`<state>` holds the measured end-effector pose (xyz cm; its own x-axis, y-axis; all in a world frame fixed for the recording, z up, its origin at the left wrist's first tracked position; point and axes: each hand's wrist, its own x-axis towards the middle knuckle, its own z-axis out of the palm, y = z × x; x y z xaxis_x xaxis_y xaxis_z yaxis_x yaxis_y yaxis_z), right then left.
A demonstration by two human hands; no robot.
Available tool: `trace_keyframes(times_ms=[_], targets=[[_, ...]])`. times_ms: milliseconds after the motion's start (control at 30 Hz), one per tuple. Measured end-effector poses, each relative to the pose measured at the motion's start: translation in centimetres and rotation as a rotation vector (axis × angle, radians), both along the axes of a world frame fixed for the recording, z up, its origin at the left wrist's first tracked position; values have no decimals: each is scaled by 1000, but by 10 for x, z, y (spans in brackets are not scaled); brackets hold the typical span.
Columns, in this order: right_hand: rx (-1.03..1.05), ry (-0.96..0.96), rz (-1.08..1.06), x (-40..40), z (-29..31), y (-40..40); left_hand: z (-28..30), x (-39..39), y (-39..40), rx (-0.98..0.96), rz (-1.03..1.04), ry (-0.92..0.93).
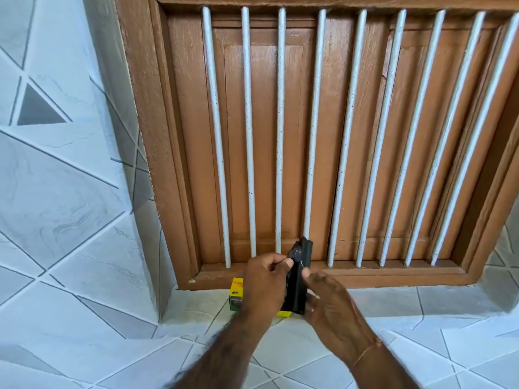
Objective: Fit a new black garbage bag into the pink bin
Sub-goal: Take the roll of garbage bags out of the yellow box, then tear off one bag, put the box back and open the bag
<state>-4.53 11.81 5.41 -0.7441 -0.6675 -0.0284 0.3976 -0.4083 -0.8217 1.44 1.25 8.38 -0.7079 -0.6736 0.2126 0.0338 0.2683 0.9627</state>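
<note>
Black and thin, the folded garbage bag (pixel 298 279) is pinched between the left hand (pixel 264 284) and the right hand (pixel 328 299), above the tiled ledge (pixel 393 304). It looks light, soft and slippery; picking at a loose edge should open it. No pink bin shows.

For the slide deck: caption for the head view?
Both hands grip a folded black garbage bag before a barred wooden window.

A tiled ledge (pixel 407 301) carries a yellow-and-green box (pixel 235 294) below the window

A brown wooden window (pixel 309 141) with white bars (pixel 248 136) sits in grey-white tiled walls (pixel 56 192).
</note>
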Motion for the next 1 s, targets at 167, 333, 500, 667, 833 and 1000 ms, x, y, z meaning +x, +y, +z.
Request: trace_keyframes(times_ms=[167, 333, 500, 667, 833, 1000], targets=[[45, -149, 42, 14, 0, -12, 7, -2, -3, 57, 24, 37], [36, -240, 27, -1, 3, -7, 14, 6, -39, 138, -136, 3], [17, -225, 17, -4, 8, 0, 20, 27, -74, 200, -161, 26], [16, -228, -16, -2, 12, 11, 35, 51, -88, 232, -114, 15], [100, -158, -23, 6, 21, 35, 44, 87, -90, 173, 27, 12], [199, -113, 62, 11, 27, 67, 42, 122, -85, 195, 218, 85]])
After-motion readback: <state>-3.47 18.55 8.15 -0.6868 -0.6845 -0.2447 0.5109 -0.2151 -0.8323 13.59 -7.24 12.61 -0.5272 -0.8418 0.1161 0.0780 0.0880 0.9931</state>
